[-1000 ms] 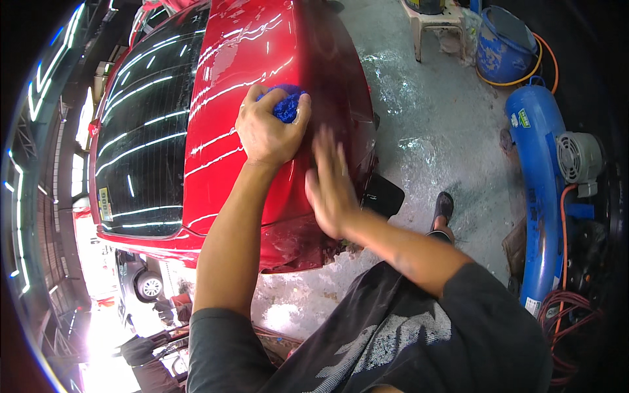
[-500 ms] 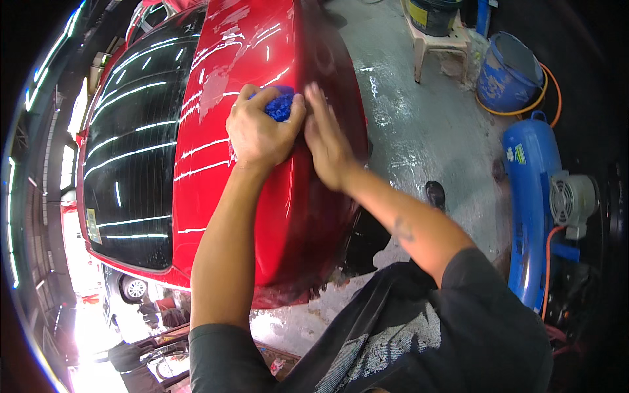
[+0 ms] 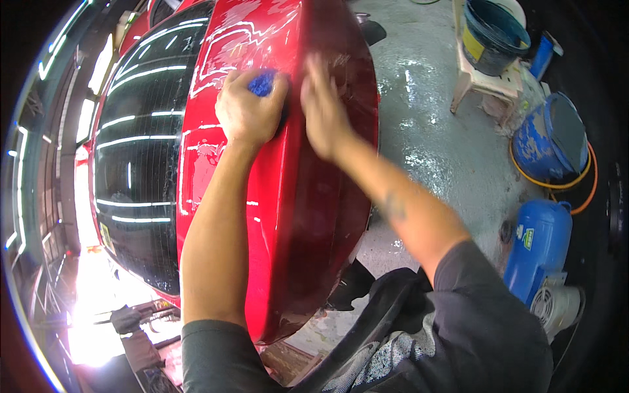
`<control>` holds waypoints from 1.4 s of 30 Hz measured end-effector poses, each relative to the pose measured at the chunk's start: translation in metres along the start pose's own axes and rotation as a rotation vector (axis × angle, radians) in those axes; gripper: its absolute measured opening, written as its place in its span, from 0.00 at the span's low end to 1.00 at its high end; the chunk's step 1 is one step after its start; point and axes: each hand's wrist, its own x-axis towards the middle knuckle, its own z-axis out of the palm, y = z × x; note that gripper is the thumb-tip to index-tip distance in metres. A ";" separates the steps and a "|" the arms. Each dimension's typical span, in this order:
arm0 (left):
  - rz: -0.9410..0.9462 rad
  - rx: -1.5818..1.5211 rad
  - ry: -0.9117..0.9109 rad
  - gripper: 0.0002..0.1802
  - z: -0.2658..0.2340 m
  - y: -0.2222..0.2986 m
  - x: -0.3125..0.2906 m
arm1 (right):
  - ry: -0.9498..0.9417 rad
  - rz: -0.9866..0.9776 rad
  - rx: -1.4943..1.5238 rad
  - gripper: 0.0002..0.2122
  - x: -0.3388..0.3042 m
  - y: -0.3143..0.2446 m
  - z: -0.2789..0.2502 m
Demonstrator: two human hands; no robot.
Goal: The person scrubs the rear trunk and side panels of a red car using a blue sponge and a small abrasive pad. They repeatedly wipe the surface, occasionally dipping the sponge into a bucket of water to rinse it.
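My left hand (image 3: 247, 114) is wrapped round a fuzzy blue wash sponge (image 3: 261, 84), pressing it on the wet red trunk lid (image 3: 267, 196) of a car. Only the sponge's top shows between thumb and fingers; the rest is under the palm. Just to the right, my right hand (image 3: 322, 111) lies along the lid's rear edge, where the body drops away. Its fingers are stretched out and somewhat blurred, and I see nothing in it. Water and streaks of suds cover the lid ahead of both hands.
The car's dark rear window (image 3: 137, 164) slopes off to the left. Right of the car is a wet grey floor (image 3: 419, 118). A dark bucket (image 3: 488, 49) stands on a white stool (image 3: 481, 85), near a blue drum (image 3: 547, 141), an orange hose (image 3: 593, 180) and a blue compressor tank (image 3: 537, 245).
My view has shifted forward along the car's rear. Both hands have moved farther across the lid, the left still holding the sponge, and the gap between them has widened slightly.
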 end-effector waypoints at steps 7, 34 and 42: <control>-0.102 -0.067 -0.053 0.30 0.015 -0.031 0.028 | -0.465 0.059 -0.083 0.38 -0.140 -0.109 -0.013; -0.139 -0.113 -0.028 0.31 0.018 -0.032 0.027 | -0.398 0.060 -0.104 0.37 -0.156 -0.077 -0.009; -0.052 -0.098 0.047 0.27 0.020 -0.032 0.023 | -0.303 0.097 -0.142 0.36 -0.096 -0.045 -0.008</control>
